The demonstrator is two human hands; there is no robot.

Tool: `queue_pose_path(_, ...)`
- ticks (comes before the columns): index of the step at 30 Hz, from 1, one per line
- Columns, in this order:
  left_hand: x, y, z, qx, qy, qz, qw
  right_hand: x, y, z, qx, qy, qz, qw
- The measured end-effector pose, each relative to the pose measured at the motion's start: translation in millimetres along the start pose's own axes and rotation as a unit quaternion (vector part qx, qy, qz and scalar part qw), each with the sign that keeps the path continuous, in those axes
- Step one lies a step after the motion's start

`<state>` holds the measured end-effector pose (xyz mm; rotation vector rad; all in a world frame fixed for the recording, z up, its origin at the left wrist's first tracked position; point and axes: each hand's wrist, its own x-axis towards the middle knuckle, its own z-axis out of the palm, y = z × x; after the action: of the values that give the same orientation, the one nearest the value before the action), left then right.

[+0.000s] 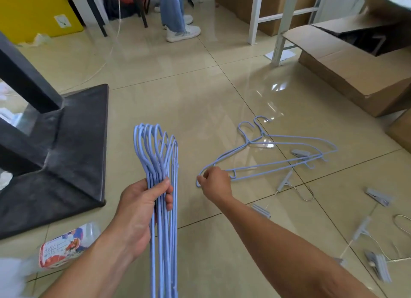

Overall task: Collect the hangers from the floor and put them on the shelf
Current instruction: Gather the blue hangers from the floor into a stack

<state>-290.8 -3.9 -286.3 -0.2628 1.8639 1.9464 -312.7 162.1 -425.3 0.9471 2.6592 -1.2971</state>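
Our left hand (pixel 142 206) clenched the gathered hanger bundle (pixel 163 186) upright, hooks aligned for carrying; our right hand (pixel 214 182) pinched the floor hangers' (pixel 266 157) nearest corner to lift them.

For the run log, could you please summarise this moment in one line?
left hand: holds hanger bundle | right hand: pinching floor hangers

Glossy tile floor (pixel 178 93) bears two hangers (pixel 278 155), clips (pixel 378 196), boxes (pixel 347 75).
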Motion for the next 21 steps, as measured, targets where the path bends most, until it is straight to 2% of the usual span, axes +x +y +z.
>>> queue_pose_path(5, -1.7, -0.9, -6.4, -0.006, 0.008, -0.006, 1.000, 13.5, -0.8, 34.5, -0.192, -0.023, -0.016, 0.981)
queue_pose_path(8, 1.0, -1.2, -11.7, 0.008, 0.012, -0.005, 1.000, 10.7, 0.0, 36.1, -0.228, -0.042, -0.029, 0.972)
queue_pose_path(13, 3.3, -1.1, -9.6, 0.015, 0.007, -0.004, 1.000, -24.0, 18.7, -2.5, -0.190, -0.035, 0.012, 0.981)
queue_pose_path(15, 2.7, -0.7, -4.8, 0.015, 0.000, -0.009, 1.000, -52.4, 28.3, -21.3, -0.169, 0.003, 0.026, 0.985)
queue_pose_path(17, 0.8, 1.2, 1.7, 0.012, -0.007, -0.015, 1.000, -86.0, 37.8, -39.6, -0.138, 0.066, 0.005, 0.988)
queue_pose_path(21, -8.8, 5.7, 19.5, 0.000, -0.020, -0.018, 1.000, -165.6, 49.3, -75.4, 0.025, 0.153, -0.083, 0.984)
